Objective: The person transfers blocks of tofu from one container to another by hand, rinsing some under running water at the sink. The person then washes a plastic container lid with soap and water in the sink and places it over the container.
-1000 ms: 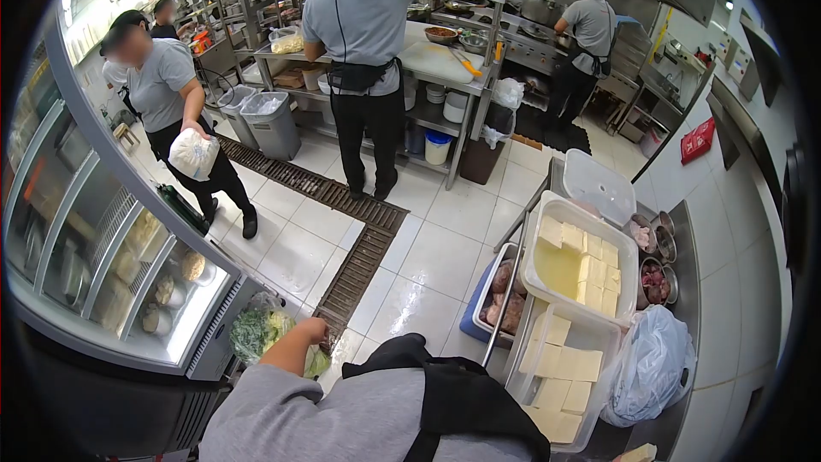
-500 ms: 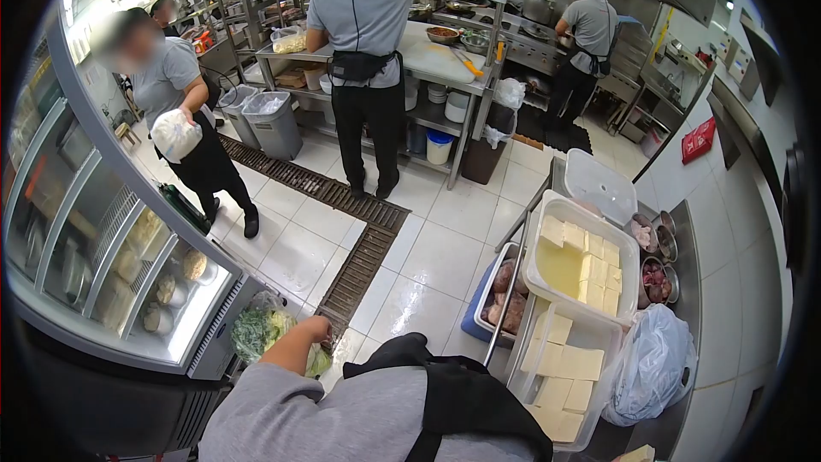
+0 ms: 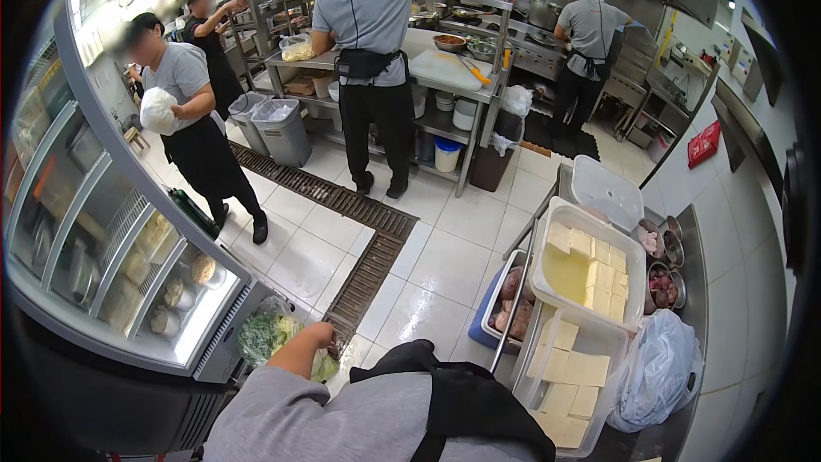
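My left hand [image 3: 323, 335] shows at the lower middle, at the end of my bent forearm; its fingers are too small and turned away to make out. Beside and partly behind the forearm lies clear plastic with leafy greens [image 3: 263, 334], near the fridge base. My right hand is out of view. To my right stand a plastic tub with pale blocks in yellowish liquid [image 3: 563, 272] and, nearer to me, a second tub with pale slabs [image 3: 583, 368]. A knotted bluish plastic bag [image 3: 654, 368] sits beside them.
A glass-door fridge [image 3: 128, 231] is at left. A co-worker [image 3: 184, 77] holds a white bundle [image 3: 158, 111]; others stand at the steel shelves and stove. Low right are a bin of meat [image 3: 511, 312] and metal bowls [image 3: 663, 287]. A floor grate [image 3: 368, 265] crosses the tiles.
The co-worker at left has turned and raised the white bundle. Behind, another person has come further into view with an arm out. The view has shifted slightly; my left hand stays in much the same place.
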`<state>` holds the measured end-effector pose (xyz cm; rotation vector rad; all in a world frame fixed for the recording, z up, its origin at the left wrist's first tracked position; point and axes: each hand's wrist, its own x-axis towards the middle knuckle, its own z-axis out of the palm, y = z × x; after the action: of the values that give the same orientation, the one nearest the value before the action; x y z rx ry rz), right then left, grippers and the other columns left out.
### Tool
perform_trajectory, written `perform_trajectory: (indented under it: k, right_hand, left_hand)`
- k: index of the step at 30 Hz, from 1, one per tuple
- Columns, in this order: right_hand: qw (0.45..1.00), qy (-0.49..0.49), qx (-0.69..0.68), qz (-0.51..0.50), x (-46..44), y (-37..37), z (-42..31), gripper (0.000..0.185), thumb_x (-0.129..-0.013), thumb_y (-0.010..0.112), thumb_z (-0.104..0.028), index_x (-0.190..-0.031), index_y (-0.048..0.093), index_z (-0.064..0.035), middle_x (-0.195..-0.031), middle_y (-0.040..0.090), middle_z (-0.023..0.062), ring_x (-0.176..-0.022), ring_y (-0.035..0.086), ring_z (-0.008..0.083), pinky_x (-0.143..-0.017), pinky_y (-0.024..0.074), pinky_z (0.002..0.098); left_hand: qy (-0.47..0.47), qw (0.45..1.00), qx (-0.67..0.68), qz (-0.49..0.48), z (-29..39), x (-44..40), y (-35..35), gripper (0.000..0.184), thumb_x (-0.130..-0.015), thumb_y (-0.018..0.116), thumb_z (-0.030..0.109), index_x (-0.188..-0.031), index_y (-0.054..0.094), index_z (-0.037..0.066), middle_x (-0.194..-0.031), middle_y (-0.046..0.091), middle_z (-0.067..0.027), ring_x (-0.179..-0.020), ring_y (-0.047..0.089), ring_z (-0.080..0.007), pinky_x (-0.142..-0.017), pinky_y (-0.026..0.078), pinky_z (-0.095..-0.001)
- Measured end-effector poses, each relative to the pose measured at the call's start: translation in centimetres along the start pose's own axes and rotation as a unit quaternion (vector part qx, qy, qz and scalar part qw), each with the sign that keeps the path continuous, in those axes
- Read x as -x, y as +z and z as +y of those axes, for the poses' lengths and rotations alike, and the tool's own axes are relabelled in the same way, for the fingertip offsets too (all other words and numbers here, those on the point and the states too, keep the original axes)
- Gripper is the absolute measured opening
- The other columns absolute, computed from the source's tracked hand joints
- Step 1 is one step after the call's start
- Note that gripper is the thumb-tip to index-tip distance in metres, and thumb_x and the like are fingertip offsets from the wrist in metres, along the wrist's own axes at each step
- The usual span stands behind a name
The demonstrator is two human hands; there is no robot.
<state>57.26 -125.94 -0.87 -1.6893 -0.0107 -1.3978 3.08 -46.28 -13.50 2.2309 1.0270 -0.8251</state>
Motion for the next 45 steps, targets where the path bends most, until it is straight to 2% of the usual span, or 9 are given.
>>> perform_trajectory:
  k: [10,21,26,27,28,30,31,37,45]
  right_hand:
    - [0.643,0.403,-0.651,0.026,0.3,-1.0,2.5,0.042,-0.088,0.048,-0.043,-0.115,0.058,-0.0118,-0.118,0.060,0.0063,-0.107,0.058,0.0256,-0.096,0.0432,0.0396]
    - [0.821,0.341,-0.456,0.045,0.8,2.6,-6.5,0.036,-0.085,0.054,-0.038,-0.110,0.056,-0.0115,-0.110,0.059,0.0067,-0.100,0.059,0.0217,-0.088,0.0469,0.0389]
    - [0.598,0.422,-0.679,0.057,-0.8,0.7,-3.0,0.036,-0.086,0.054,-0.036,-0.112,0.055,-0.0113,-0.108,0.059,0.0067,-0.101,0.059,0.0218,-0.088,0.0466,0.0393]
    - [0.872,0.270,-0.409,-0.016,-0.1,1.0,-2.3,0.036,-0.086,0.054,-0.035,-0.113,0.054,-0.0097,-0.110,0.059,0.0072,-0.101,0.059,0.0219,-0.088,0.0465,0.0396]
    - [0.992,0.070,-0.066,-0.087,0.3,1.3,-2.6,0.037,-0.087,0.053,-0.033,-0.113,0.053,-0.0080,-0.111,0.059,0.0076,-0.101,0.059,0.0219,-0.088,0.0464,0.0398]
    - [0.929,0.247,-0.274,-0.002,0.2,2.4,-9.6,0.036,-0.087,0.053,-0.031,-0.114,0.051,-0.0065,-0.113,0.058,0.0085,-0.101,0.059,0.0217,-0.089,0.0462,0.0400]
    - [0.787,0.404,-0.459,0.083,0.1,2.9,-12.0,0.036,-0.088,0.053,-0.028,-0.115,0.049,-0.0050,-0.114,0.057,0.0094,-0.101,0.059,0.0216,-0.089,0.0460,0.0401]
    - [0.970,0.133,-0.199,-0.045,1.8,1.7,-4.5,0.036,-0.088,0.053,-0.033,-0.113,0.054,-0.0070,-0.111,0.060,0.0103,-0.102,0.059,0.0240,-0.089,0.0464,0.0380]
    - [0.808,0.365,-0.461,0.034,1.2,2.0,-4.4,0.036,-0.088,0.052,-0.030,-0.114,0.052,-0.0047,-0.111,0.059,0.0118,-0.101,0.059,0.0249,-0.088,0.0473,0.0376]
  left_hand:
    - [0.009,1.000,0.027,0.004,-0.5,-0.5,0.1,0.011,-0.072,0.072,0.023,-0.081,0.071,0.016,-0.080,0.068,-0.0061,-0.073,0.064,-0.0225,-0.066,0.049,-0.0351]
    - [0.001,0.999,0.043,-0.002,0.0,0.6,-0.5,0.011,-0.070,0.071,0.018,-0.081,0.071,0.014,-0.082,0.068,-0.0086,-0.075,0.064,-0.0238,-0.067,0.050,-0.0362]
    - [0.004,0.999,0.053,0.008,-0.4,-0.6,0.0,0.011,-0.070,0.072,0.018,-0.080,0.071,0.013,-0.081,0.068,-0.0094,-0.075,0.064,-0.0248,-0.067,0.050,-0.0368]
    - [0.008,0.998,0.063,0.003,-0.4,-0.7,0.0,0.011,-0.070,0.072,0.018,-0.080,0.071,0.013,-0.081,0.068,-0.0097,-0.074,0.064,-0.0252,-0.067,0.050,-0.0370]
    - [0.007,0.998,0.063,0.003,-0.1,-0.5,-0.2,0.011,-0.070,0.072,0.018,-0.080,0.071,0.013,-0.081,0.068,-0.0097,-0.074,0.064,-0.0252,-0.067,0.050,-0.0370]
    - [0.001,0.999,0.034,0.018,0.8,0.1,-0.9,0.012,-0.070,0.072,0.018,-0.081,0.071,0.013,-0.081,0.068,-0.0100,-0.075,0.064,-0.0259,-0.067,0.050,-0.0371]
    - [0.001,0.999,0.034,0.019,0.6,-0.2,-0.6,0.012,-0.070,0.072,0.018,-0.081,0.071,0.013,-0.081,0.068,-0.0100,-0.075,0.064,-0.0259,-0.067,0.050,-0.0371]
    - [0.011,0.999,0.038,0.005,0.2,-1.1,-0.1,0.011,-0.073,0.072,0.022,-0.082,0.071,0.016,-0.082,0.068,-0.0065,-0.075,0.064,-0.0224,-0.067,0.050,-0.0358]
    - [0.016,0.999,0.047,0.005,0.0,-1.8,0.3,0.008,-0.072,0.073,0.021,-0.079,0.072,0.017,-0.079,0.068,-0.0055,-0.074,0.064,-0.0210,-0.065,0.049,-0.0357]
